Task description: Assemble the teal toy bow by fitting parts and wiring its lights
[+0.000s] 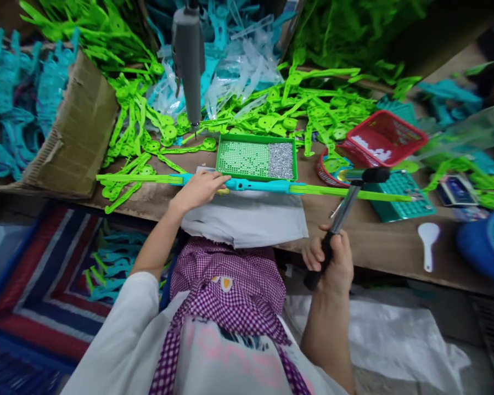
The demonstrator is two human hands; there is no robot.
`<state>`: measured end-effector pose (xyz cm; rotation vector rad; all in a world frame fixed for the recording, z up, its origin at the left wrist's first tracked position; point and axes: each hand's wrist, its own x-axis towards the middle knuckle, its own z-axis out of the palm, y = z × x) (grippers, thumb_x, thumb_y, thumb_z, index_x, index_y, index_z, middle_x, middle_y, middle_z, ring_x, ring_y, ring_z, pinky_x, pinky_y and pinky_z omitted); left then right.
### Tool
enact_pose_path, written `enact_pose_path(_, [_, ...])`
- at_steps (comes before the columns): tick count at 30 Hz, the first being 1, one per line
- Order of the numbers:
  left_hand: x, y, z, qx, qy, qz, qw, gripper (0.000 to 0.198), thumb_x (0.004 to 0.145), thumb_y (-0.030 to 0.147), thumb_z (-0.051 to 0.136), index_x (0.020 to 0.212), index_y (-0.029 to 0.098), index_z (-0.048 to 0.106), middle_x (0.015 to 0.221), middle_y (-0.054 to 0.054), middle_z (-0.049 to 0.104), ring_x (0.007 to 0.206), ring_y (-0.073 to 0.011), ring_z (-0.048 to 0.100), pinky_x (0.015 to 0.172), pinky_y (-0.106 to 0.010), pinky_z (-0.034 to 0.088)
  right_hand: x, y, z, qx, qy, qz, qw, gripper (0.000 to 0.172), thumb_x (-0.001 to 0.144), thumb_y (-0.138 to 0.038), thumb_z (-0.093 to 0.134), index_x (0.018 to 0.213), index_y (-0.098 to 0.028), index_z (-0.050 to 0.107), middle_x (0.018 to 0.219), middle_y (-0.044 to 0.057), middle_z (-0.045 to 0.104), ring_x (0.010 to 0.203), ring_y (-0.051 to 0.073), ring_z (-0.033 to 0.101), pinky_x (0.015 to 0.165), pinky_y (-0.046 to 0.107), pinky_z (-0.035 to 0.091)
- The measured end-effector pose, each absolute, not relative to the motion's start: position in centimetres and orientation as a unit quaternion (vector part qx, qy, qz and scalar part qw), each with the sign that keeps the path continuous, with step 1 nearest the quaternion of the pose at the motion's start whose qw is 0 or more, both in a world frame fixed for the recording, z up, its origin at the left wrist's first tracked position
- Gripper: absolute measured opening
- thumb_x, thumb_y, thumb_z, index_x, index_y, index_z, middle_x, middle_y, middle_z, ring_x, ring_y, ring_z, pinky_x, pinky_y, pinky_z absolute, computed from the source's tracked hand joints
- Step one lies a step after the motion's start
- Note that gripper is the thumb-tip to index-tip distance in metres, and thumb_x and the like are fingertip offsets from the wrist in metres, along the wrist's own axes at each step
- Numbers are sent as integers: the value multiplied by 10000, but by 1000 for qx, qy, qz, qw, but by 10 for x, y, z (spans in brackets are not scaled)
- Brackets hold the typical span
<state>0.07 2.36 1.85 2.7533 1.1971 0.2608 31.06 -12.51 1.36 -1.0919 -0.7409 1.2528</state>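
A long, straight plastic piece like a toy bow (pixel 261 185), blue in the middle with lime-green arms, lies crosswise along the near side of the table. My left hand (pixel 201 189) is closed over its blue part, left of centre. In my right hand (pixel 329 258) is a hammer (pixel 344 211) with a black grip, a metal shaft and a black-and-yellow head. The head is raised near the bow's right arm, which passes behind it. Just behind the bow sits a green tray (pixel 242 159) with a perforated plate and small silvery pins. A white cloth (pixel 251 219) lies under the bow.
A grey power screwdriver (pixel 189 66) hangs point-down above the table. Green plastic parts (pixel 271 109) are heaped behind. A cardboard box (pixel 74 115) of blue parts stands left. To the right are a red basket (pixel 411 134), a teal block (pixel 399 208) and a white scoop (pixel 428 241).
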Motion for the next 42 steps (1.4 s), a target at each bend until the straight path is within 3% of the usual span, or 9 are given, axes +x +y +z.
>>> enact_pose_path(8, [9,15,11,910,398,108,43,396,1022,182,395,1403,173,507,1254,-153,636,1088,-237,591,917,-382,397,312,-139,6,-500,-330,537,594,212,929,-512,524,999,-315,558,460,-121,364,281,77,252,286,197,231])
enact_pose_path(13, [3,-1,-3,925,371,70,31,432,1025,252,403,1446,193,480,1299,-195,585,1158,-286,559,982,-448,399,313,-160,-7,-569,-333,448,604,301,830,-530,656,923,-264,551,575,-74,532,408,80,455,372,193,352])
enact_pose_path(18, [6,-4,-14,929,367,-5,52,493,1005,360,451,1495,316,418,1303,-179,546,1119,-310,567,925,-441,453,319,-179,-29,-690,-320,398,512,385,872,-567,569,1065,-234,567,551,-100,395,404,72,329,362,195,256])
enact_pose_path(21, [13,1,-8,933,350,-60,58,497,1008,373,424,1504,368,392,1264,-159,557,1061,-295,581,894,-416,461,323,-182,-33,-727,-348,371,461,382,921,-544,492,1134,-232,557,563,-83,451,445,105,420,428,221,346])
enact_pose_path(24, [16,9,-1,944,311,-87,74,503,1014,387,382,1516,360,374,1204,-149,578,991,-268,588,877,-385,462,328,-177,-33,-737,-422,328,413,326,920,-502,495,1048,-222,601,638,-23,576,578,154,548,554,263,429])
enact_pose_path(26, [16,12,2,948,294,-86,84,517,1015,402,360,1529,351,350,1203,-146,580,965,-256,590,860,-367,467,331,-171,-34,-740,-452,299,397,306,913,-486,500,1006,-221,622,678,-1,602,623,173,561,591,281,432])
enact_pose_path(30, [13,16,1,950,280,-86,105,533,1017,435,334,1544,355,314,1258,-142,564,958,-249,602,813,-336,476,332,-160,-43,-732,-440,310,417,338,930,-491,473,1082,-228,621,629,-32,538,560,155,498,554,267,391])
enact_pose_path(36, [14,15,1,952,273,-102,91,534,1027,424,321,1555,347,297,1253,-151,561,973,-253,617,803,-327,481,332,-152,-41,-719,-350,385,461,416,914,-581,453,931,-211,642,585,-51,454,482,112,387,452,234,306])
enact_pose_path(42, [14,16,0,950,278,-102,102,529,1024,433,317,1548,360,306,1247,-144,557,953,-250,625,804,-344,498,334,-166,-19,-684,-365,330,539,298,885,-480,581,1069,-252,528,772,-27,616,644,135,574,631,270,481])
